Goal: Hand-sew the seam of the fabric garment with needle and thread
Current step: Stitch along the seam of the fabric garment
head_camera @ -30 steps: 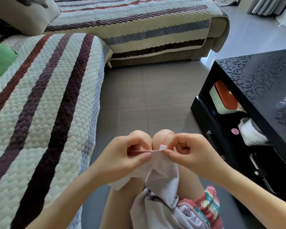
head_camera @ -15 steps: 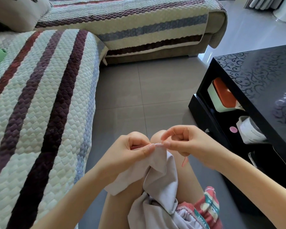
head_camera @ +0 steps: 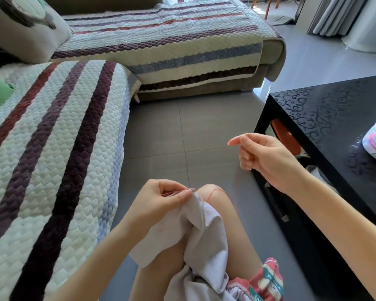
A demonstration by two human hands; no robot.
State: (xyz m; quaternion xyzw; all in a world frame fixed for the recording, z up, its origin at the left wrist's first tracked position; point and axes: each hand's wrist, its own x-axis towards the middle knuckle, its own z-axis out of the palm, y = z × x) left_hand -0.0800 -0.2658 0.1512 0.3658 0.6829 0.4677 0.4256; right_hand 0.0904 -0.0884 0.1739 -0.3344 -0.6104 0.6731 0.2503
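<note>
Table: black, set close beside the raised hand; knuckles could be knocked on its corner if the draw is carried wider.
Garment: pale cloth draped over the lap and knees, its seam edge lifted at the knee. Puckering is likely if it is dragged along by the thread.
Left hand: closed, with the seam edge pinched between thumb and forefinger. Should this pinch be loosened, the stitch line would be gathered.
Right hand: raised well apart from the cloth, fingers curled in and forefinger out; the thread is judged to be held there.
Thread: red, with a slack loop lying over the knee. A knot could be formed if the loop is drawn tight uncleared, and the thread snapped by a hard tug.
Needle: too small to be made out; it could be unthreaded or dropped.
</note>
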